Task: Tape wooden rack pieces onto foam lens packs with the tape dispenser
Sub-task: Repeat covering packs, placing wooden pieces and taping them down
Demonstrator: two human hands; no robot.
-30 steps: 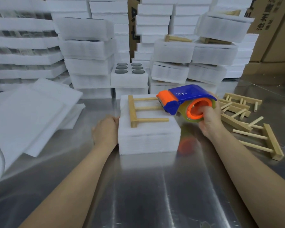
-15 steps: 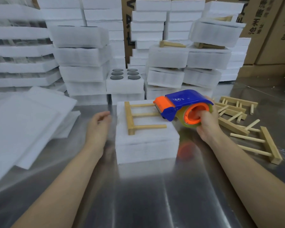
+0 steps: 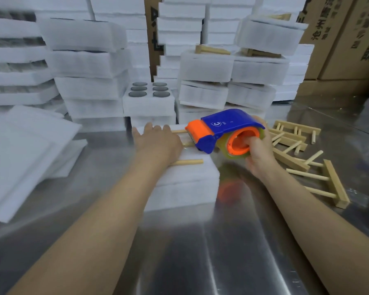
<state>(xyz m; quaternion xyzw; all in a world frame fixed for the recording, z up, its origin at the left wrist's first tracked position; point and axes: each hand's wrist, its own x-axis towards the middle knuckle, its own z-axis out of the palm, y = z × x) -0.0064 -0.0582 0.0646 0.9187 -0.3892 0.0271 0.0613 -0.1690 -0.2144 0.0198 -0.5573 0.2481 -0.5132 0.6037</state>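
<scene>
A white foam lens pack point(image 3: 188, 184) lies on the metal table point(image 3: 200, 252) in front of me. A wooden rack piece point(image 3: 188, 162) lies on its top, mostly hidden under my left hand point(image 3: 158, 141), which rests flat on it with fingers straight. My right hand point(image 3: 258, 150) grips the blue and orange tape dispenser point(image 3: 224, 130) through the roll's core. The dispenser's orange nose sits over the pack's right part, just right of my left hand.
Several loose wooden rack pieces point(image 3: 307, 158) lie on the table to the right. Stacks of foam packs point(image 3: 90, 67) rise behind, one open pack showing dark lenses point(image 3: 148, 90). Flat foam sheets point(image 3: 26, 150) lie at left. Cardboard boxes point(image 3: 345, 39) stand at back right.
My left hand has moved from the pack's left side onto its top, covering the rack piece. The dispenser has stayed over the pack's right part.
</scene>
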